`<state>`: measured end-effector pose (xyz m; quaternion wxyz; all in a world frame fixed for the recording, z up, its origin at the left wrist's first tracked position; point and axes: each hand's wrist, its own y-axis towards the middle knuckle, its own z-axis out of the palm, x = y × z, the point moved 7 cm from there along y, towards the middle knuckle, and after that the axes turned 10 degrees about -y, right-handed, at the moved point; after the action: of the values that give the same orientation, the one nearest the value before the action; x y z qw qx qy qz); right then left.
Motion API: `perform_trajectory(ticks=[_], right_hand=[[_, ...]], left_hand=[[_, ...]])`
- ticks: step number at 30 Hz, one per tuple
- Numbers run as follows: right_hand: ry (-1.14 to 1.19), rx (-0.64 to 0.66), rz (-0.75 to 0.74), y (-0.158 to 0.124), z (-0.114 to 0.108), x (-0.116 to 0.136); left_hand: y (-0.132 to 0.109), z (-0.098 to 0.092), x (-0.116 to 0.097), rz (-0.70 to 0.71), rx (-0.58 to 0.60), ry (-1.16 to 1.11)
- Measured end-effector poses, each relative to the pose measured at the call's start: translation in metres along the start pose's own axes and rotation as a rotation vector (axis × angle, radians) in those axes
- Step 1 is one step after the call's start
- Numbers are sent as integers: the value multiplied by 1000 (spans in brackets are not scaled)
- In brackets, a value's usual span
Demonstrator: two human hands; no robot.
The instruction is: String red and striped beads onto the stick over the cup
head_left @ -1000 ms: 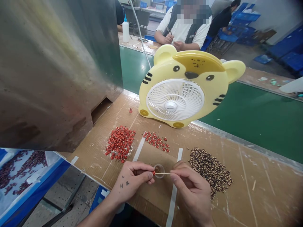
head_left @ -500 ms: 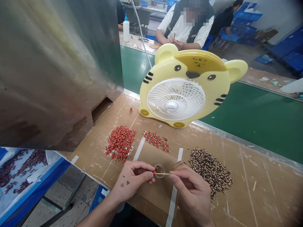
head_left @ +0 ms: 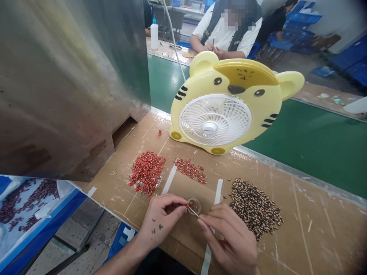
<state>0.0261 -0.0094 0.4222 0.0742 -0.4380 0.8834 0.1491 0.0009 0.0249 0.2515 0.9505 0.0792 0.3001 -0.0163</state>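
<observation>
My left hand point(head_left: 160, 220) pinches a tiny red piece point(head_left: 187, 206) between thumb and forefinger. My right hand point(head_left: 229, 238) pinches a thin wooden stick point(head_left: 194, 211), whose tip touches the red piece. Both meet over a small clear round dish point(head_left: 195, 206) on the cardboard-covered bench point(head_left: 301, 225). A pile of red pieces point(head_left: 146, 172) lies to the left, a smaller red group point(head_left: 190, 169) sits just beyond the dish, and a heap of dark speckled pieces point(head_left: 255, 208) lies to the right.
A yellow tiger-faced fan point(head_left: 226, 105) stands at the bench's far edge beside a green conveyor belt point(head_left: 309, 141). A large metal housing point(head_left: 65, 84) rises on the left. A blue tray point(head_left: 31, 214) with dark pieces sits lower left. Another person point(head_left: 226, 32) works opposite.
My right hand has drawn in toward me and to the left, tilting the stick from level to slanted. The left hand still holds the red piece at the dish.
</observation>
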Motion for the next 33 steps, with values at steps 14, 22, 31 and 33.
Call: perform_trajectory(ticks=[14, 22, 31, 33], right_hand=[[-122, 138, 126, -9, -1, -30], [-366, 145, 314, -22, -30, -76], [-458, 550, 521, -53, -35, -125], [-519, 535, 473, -49, -29, -126]], left_hand=[[-2, 3, 14, -122, 53, -536], [-6, 1, 29, -119, 13, -749], [-16, 4, 19, -171, -189, -835], [-16, 5, 21, -168, -203, -809]])
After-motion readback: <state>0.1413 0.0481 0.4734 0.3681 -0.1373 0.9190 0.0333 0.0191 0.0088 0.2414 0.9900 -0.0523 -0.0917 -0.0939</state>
